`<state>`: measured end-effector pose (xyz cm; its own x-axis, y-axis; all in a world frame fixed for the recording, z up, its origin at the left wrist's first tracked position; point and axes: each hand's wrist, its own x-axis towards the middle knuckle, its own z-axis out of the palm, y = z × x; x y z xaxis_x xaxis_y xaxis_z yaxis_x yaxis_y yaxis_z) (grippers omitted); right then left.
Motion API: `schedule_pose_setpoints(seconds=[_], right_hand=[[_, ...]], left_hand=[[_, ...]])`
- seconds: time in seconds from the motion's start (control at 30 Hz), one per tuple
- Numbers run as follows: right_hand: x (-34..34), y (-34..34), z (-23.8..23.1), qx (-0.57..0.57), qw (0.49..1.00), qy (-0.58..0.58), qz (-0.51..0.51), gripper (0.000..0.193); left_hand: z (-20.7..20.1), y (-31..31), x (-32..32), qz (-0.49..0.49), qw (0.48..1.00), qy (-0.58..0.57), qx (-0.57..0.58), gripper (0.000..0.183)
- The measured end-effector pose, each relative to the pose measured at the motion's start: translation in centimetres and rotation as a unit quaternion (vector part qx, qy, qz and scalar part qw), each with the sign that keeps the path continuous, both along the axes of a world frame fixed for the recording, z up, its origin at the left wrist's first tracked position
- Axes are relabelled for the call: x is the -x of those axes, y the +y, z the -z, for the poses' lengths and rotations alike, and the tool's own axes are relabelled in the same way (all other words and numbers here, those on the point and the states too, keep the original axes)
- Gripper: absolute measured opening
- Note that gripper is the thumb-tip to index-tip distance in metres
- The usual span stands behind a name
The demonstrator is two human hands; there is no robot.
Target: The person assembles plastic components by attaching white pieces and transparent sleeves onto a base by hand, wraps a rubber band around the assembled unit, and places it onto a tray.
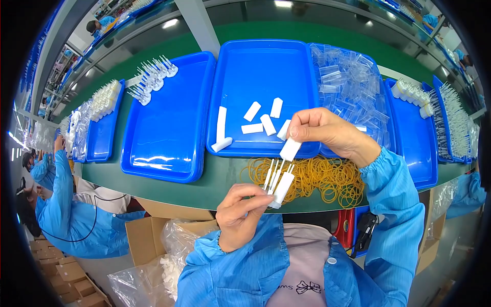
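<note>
Right hand (330, 132) has narrow grip on 1 white sleeve (290, 149), its long axis slanting down-left toward white stemmed pieces (284, 186) pinched by left hand (239, 211), perhaps touching.

Tilted white pronged piece (283, 188) below a blocky white sleeve (290, 149).

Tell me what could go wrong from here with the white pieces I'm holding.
The white cap is pinched in the right hand and could slip among the rubber bands. The thin white stems stick out by the left hand and might bend if knocked. Rubber bands lie close to the near edge of the green table, so the right sleeve could sweep some off.
</note>
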<state>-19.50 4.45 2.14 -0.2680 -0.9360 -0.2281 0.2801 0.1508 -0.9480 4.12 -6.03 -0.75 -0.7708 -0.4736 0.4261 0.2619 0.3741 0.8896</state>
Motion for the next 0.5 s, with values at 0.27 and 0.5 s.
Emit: schedule_pose_setpoints(seconds=[0.27,0.5], right_hand=[[-2.5,0.0,-1.0,-0.020,1.000,-0.006,-0.023,0.017],[-5.9,0.4,-1.9,-0.003,0.998,0.037,-0.045,0.017]], left_hand=[[0.1,-0.4,0.2,0.016,0.998,-0.020,0.053,0.016],[-0.2,1.7,1.3,-0.099,0.993,0.063,-0.003,0.026]])
